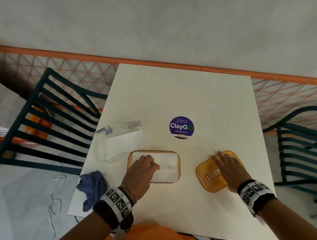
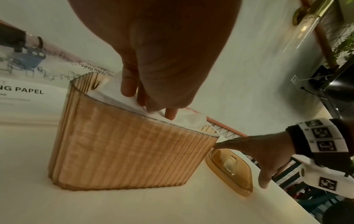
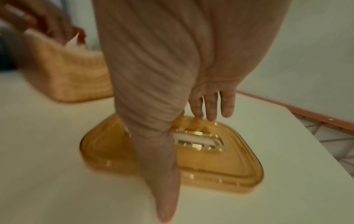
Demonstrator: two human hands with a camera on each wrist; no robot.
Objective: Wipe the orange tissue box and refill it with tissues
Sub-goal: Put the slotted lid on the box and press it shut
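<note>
Left hand [image 1: 142, 171] flat on tissues [image 1: 167, 167] inside open box [image 1: 178, 168] mid-table [image 1: 183, 95] — fingers straight, pressing. Right hand [image 1: 229, 170] spread over lid [image 1: 203, 171] lying right of box — fingertips touching, not gripping. Cloth [image 1: 92, 187] at left edge.

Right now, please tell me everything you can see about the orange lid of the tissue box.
The orange lid looks like clear amber plastic, a rounded rectangle with stepped rims and a raised slot in its middle. It lies flat on the white table, off the box and to its right, apart from it. The right hand reaches over it, fingers spread and fairly straight, fingertips at its far edge.
</note>
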